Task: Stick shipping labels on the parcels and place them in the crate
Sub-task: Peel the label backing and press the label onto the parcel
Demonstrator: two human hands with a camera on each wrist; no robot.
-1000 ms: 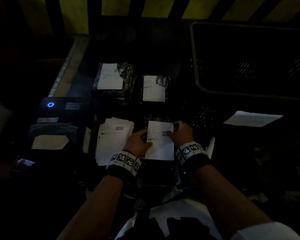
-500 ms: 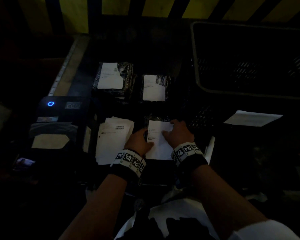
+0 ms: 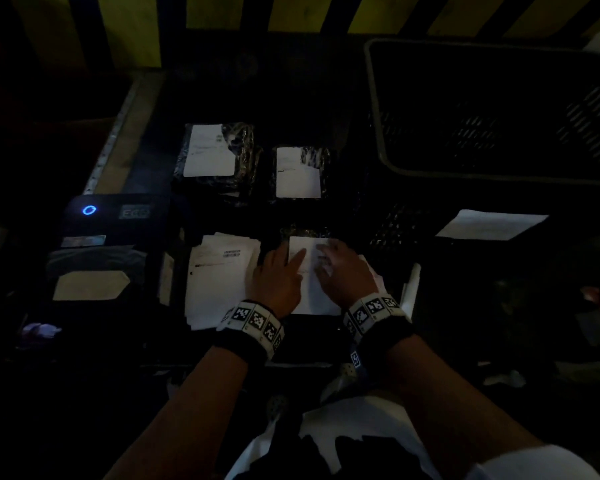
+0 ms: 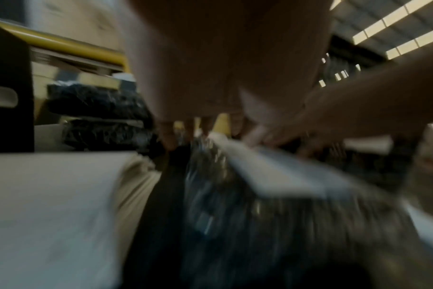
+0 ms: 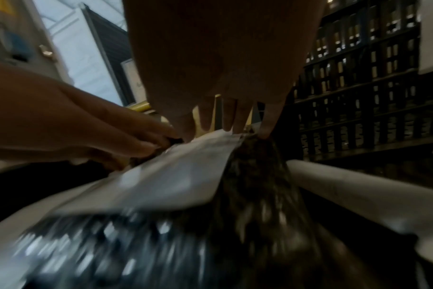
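At the centre of the head view, just above the two wristbands, both hands lie on a white shipping label that sits on a dark, glossy parcel. The left hand has a straight forefinger laid across the label's upper left part, its grip wide and holding nothing. The right hand spreads its fingers over the label's right side, likewise flat and pressing, not pinching. The wrist views, though blurred, agree: fingertips reach the label's far edge, where it meets the crinkled wrap.

The label's long axis runs up and down the frame, from the wrists toward the top, so smoothing it down would likely go along that line. Both hands are equally near.

The crate stands at the upper right of the frame, on the right hand's side, so that hand looks the nearer for carrying the parcel over. Two labelled parcels wait in the upper middle, and a stack of loose labels lies just left of the left hand. A printer with a blue light sits at the left.
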